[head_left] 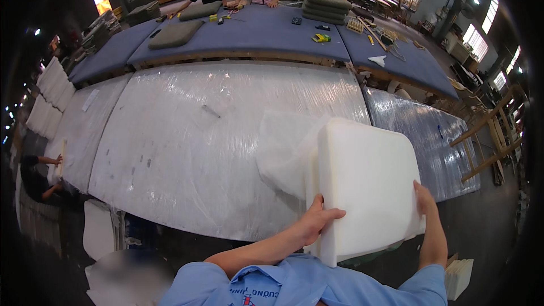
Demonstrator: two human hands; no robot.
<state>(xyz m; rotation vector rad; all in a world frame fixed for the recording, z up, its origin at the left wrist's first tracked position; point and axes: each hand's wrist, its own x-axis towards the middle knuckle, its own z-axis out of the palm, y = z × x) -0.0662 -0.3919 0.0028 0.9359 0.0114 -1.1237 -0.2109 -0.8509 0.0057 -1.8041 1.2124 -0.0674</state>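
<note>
A thick white foam cushion [374, 181] with rounded corners is tilted up close in front of my body, at the table's near right edge. My left hand [318, 220] grips its left side, with the thumb lying over the top face. On the opposite side, my right hand [423, 198] clasps the edge; part of its fingers is hidden behind the foam. Just behind the cushion's left side shows the edge of another pale piece [311, 178]. A thin, translucent white sheet [277, 156] lies crumpled on the table beside them.
The plastic-wrapped table [187, 136] spreads ahead. Behind it, a blue padded table [255, 37] holds green cushions [175, 35], a cushion stack [326, 8] and tools. Two people work at its far side, another person [42, 178] at far left. A wooden frame [493, 130] stands right.
</note>
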